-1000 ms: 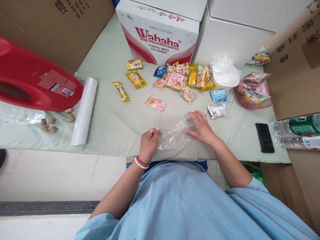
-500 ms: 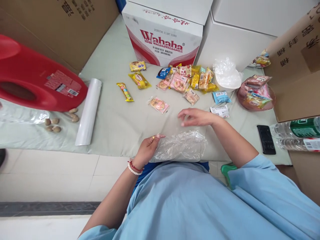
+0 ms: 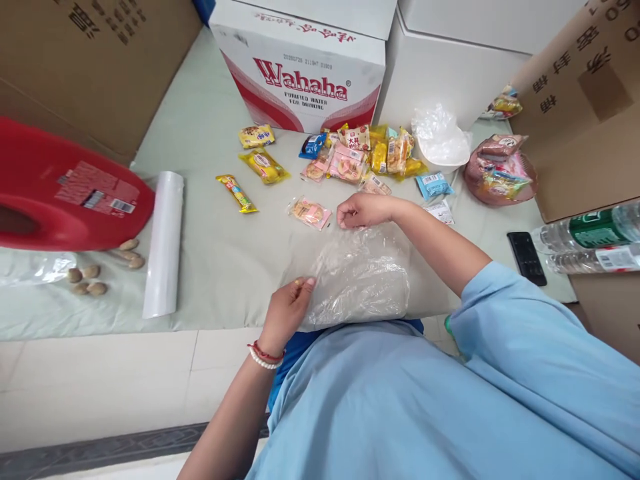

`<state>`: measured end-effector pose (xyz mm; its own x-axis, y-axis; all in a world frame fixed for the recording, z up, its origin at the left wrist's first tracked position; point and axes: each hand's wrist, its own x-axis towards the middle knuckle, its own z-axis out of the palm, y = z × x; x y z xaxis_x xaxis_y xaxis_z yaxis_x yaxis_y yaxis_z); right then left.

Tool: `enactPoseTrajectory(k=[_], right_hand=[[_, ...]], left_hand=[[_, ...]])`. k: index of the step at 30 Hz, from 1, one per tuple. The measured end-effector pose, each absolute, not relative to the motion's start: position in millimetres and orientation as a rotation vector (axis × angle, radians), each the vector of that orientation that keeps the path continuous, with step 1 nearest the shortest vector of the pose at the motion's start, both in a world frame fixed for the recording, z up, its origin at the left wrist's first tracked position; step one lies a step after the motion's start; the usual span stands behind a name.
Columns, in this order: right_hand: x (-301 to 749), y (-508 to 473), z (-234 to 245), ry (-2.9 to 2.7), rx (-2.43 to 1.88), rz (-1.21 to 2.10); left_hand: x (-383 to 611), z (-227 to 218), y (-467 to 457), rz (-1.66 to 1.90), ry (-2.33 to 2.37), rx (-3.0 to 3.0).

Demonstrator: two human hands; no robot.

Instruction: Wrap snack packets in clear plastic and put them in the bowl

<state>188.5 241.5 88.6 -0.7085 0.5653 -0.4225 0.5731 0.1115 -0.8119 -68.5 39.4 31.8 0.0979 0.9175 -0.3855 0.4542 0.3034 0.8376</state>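
Observation:
A clear plastic bag point(image 3: 363, 283) lies spread at the table's front edge, close to my body. My left hand point(image 3: 290, 303) pinches its left edge between thumb and fingers. At the bag's far edge my right hand point(image 3: 365, 210) is closed, with the film running up to its curled fingers. Just left of that hand lies a pink-wrapped cookie pack point(image 3: 310, 212). Beyond it is a pile of wrapped snacks point(image 3: 349, 162), and part of one pack is hidden behind my right hand.
A white roll point(image 3: 164, 243), a red jug point(image 3: 75, 187) and several walnuts point(image 3: 90, 280) are at the left. A Wahaha carton point(image 3: 305, 73) stands behind. To the right are a white bowl point(image 3: 443, 152), a filled pink bowl point(image 3: 500, 177), a phone point(image 3: 527, 258) and two bottles point(image 3: 597, 230).
My right hand has moved away from my body and closed its fingers, and the bag is drawn out wider and flatter. The left hand keeps its pinch. The view has shifted slightly.

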Motion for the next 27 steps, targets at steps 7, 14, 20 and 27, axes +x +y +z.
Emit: enactPoseTrajectory(k=[7, 14, 20, 27], right_hand=[[145, 248, 70, 2.611, 1.165, -1.141], [136, 241, 80, 2.778, 1.163, -1.182], [138, 219, 53, 2.946, 0.663, -0.988], [104, 210, 47, 3.025, 1.098, -0.756]], left_hand=[[-78, 48, 17, 0.949, 2.185, 1.940], [-58, 47, 19, 0.693, 1.557, 2.564], [-64, 17, 8, 0.523, 1.460, 2.570], [-62, -6, 10, 0.610, 1.573, 2.342]])
